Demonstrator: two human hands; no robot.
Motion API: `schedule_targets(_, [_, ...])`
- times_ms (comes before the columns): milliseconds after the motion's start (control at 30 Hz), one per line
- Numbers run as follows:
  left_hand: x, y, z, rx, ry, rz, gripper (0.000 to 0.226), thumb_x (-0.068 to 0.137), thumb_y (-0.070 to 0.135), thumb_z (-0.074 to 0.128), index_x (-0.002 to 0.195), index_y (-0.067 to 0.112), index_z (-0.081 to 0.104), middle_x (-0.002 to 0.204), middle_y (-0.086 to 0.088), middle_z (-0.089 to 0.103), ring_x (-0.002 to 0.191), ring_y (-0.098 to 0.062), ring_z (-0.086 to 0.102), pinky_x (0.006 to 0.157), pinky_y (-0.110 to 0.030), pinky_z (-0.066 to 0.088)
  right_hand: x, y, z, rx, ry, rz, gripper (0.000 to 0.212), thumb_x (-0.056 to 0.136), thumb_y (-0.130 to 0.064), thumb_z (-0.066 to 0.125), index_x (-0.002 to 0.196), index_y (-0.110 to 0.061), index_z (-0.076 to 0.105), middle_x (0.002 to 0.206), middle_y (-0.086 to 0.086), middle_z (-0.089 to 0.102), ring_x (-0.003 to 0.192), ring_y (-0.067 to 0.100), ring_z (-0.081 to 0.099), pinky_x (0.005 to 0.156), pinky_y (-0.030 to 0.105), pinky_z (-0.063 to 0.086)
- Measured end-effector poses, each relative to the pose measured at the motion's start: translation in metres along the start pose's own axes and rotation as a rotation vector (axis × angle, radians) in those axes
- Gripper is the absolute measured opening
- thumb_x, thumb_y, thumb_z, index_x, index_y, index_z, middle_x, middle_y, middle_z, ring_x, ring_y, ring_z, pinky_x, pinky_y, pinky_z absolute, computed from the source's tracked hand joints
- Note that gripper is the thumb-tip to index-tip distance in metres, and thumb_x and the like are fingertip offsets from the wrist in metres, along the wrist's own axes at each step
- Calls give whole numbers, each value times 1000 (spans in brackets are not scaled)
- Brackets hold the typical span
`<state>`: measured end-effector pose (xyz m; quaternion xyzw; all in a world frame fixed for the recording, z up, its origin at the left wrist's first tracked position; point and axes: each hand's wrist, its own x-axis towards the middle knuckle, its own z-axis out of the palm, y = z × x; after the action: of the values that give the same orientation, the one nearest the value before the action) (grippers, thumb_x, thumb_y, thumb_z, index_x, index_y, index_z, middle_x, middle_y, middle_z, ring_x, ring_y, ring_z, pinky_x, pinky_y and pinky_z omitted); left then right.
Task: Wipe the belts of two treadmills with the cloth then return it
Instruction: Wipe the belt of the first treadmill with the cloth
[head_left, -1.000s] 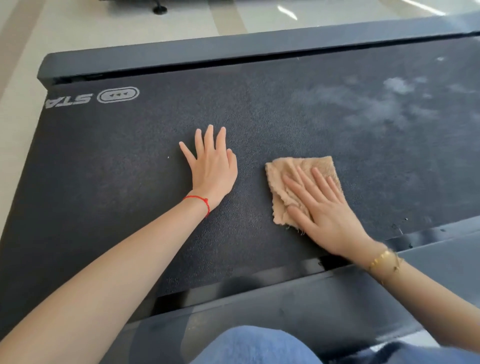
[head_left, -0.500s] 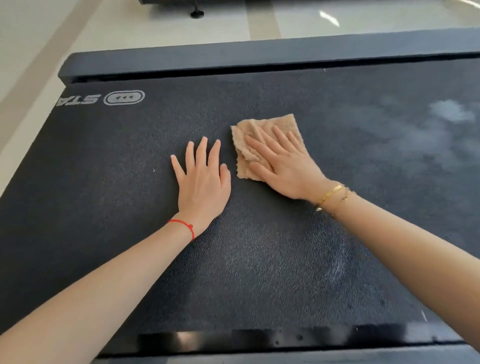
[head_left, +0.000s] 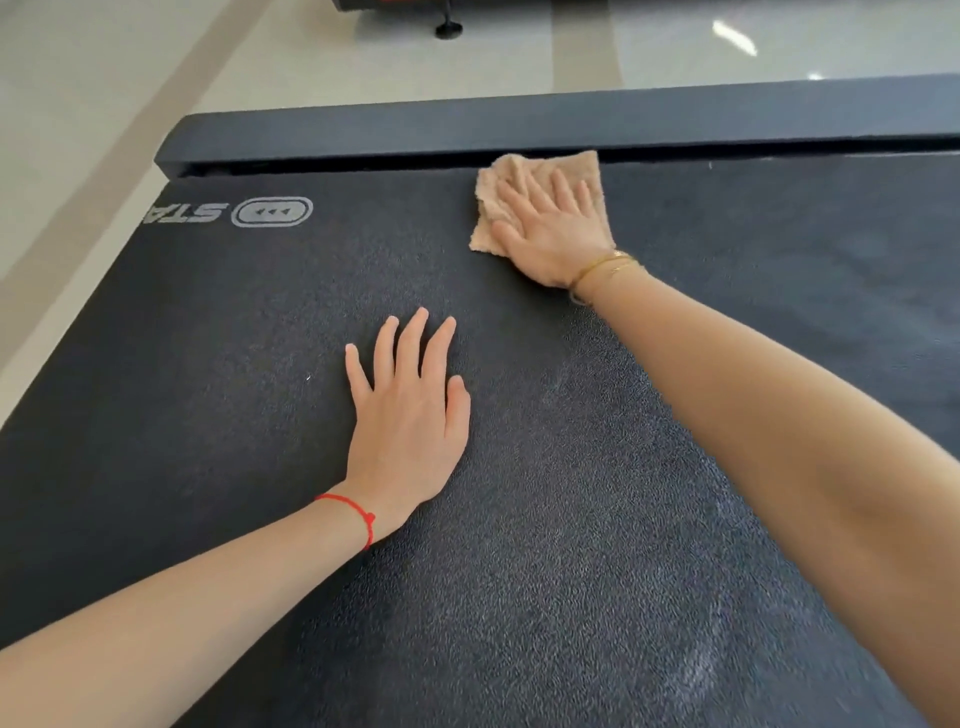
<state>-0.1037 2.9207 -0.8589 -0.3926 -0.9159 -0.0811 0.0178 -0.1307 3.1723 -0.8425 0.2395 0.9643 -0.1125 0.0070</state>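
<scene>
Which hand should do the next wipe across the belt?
Probably the right hand: it lies flat on the tan cloth at the belt's far edge. The left hand is bare, palm down, bracing nearer the person.

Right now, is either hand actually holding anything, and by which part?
Nothing is gripped. The right hand lies flat, fingers spread, pressing the middle of the tan cloth onto the treadmill belt. The left hand rests open on the bare belt.
</scene>
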Motion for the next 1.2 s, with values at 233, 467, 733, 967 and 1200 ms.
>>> schedule_targets(233, [-1, 0, -1, -33, 8, -5, 55, 99, 35, 27, 153, 23, 27, 161, -2, 21, 150, -26, 13, 119, -61, 9, -13, 46, -2, -29, 42, 27, 63, 99, -61, 18, 157, -37, 15, 167, -5, 5, 153, 28, 1, 123, 46, -4])
schedule_targets(467, [-1, 1, -2, -43, 28, -10, 54, 99, 33, 31, 151, 21, 30, 160, -3, 23, 149, -27, 16, 118, -62, 10, -68, 61, -7, 7, 0, 96, 61, 99, -60, 15, 157, -41, 10, 166, -9, -4, 153, 30, -4, 121, 47, -8])
schedule_targets(733, [-1, 2, -1, -62, 39, -16, 53, 99, 32, 35, 151, 21, 31, 160, -4, 24, 149, -27, 16, 118, -62, 10, -232, 5, 16, 2, -7, -246, 63, 97, -66, 11, 156, -44, 5, 164, -18, -5, 152, 19, -11, 124, 42, -8])
schedule_targets(967, [0, 3, 0, -72, 38, -19, 53, 100, 32, 35, 151, 22, 30, 160, -3, 24, 149, -27, 16, 118, -62, 9, -183, 67, -3, -29, 48, 207, 62, 100, -59, 20, 157, -39, 6, 165, -13, -7, 153, 27, -5, 123, 45, -6])
schedule_targets(1200, [0, 2, 1, -77, 46, -19, 53, 100, 33, 34, 152, 23, 29, 161, -3, 23, 149, -27, 15, 119, -62, 8, -232, 16, 11, 0, 34, -12, 60, 101, -58, 16, 157, -41, 4, 164, -15, -10, 153, 25, -10, 123, 45, -10])
